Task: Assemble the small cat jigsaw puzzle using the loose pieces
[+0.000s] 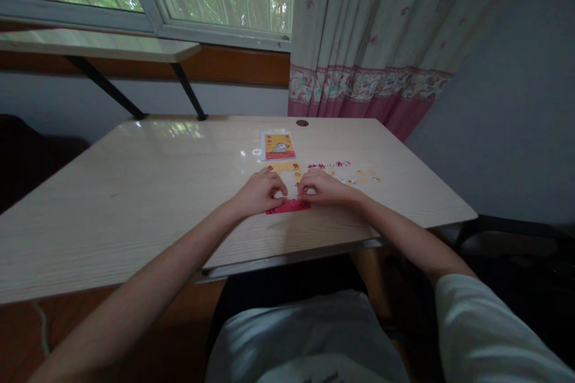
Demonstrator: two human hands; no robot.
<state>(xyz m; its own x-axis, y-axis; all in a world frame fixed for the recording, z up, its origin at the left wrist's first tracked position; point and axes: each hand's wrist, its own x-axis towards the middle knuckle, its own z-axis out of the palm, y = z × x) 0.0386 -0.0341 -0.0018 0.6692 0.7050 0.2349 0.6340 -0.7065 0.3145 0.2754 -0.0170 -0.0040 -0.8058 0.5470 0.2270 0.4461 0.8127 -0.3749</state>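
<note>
My left hand (259,191) and my right hand (324,187) rest side by side on a pale wooden desk (148,191), fingertips almost meeting. Both press on a flat paper sheet, yellow at its far end (284,167) and red along the near edge (290,207). Most of the sheet is hidden under my fingers, and whether they pinch a small piece I cannot tell. Just beyond lies an orange and yellow card (278,146) with a small picture on it. To the right of my right hand sits a clear sheet of small coloured stickers (348,172).
The desk has a round cable hole (302,123) near its far edge. A window with a narrow shelf (99,45) is behind it, and a pink-hemmed curtain (363,42) hangs at the right. The desk's near edge is close to my lap.
</note>
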